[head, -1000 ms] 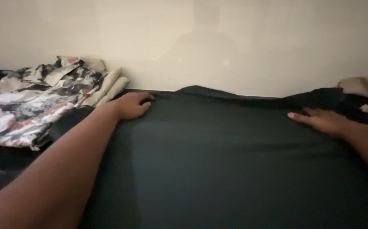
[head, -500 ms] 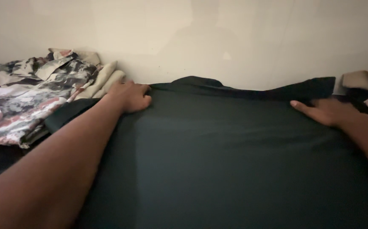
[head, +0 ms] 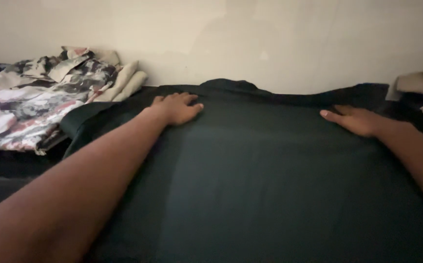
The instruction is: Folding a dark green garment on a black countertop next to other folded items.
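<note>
The dark cloth (head: 270, 180) lies spread flat by the wall (head: 270, 44). The left hand (head: 176, 108) and right hand (head: 355, 120) press on it, fingers flat and holding nothing. It looks soft, light and floppy, best pinched at its far corners.

Both forearms are bare, no sleeves, rings or watch visible.

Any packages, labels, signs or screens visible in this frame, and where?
None in view: only the dark green cloth under both flat hands, a patterned garment at the left, beige fabric at the right, and a bare wall.
</note>
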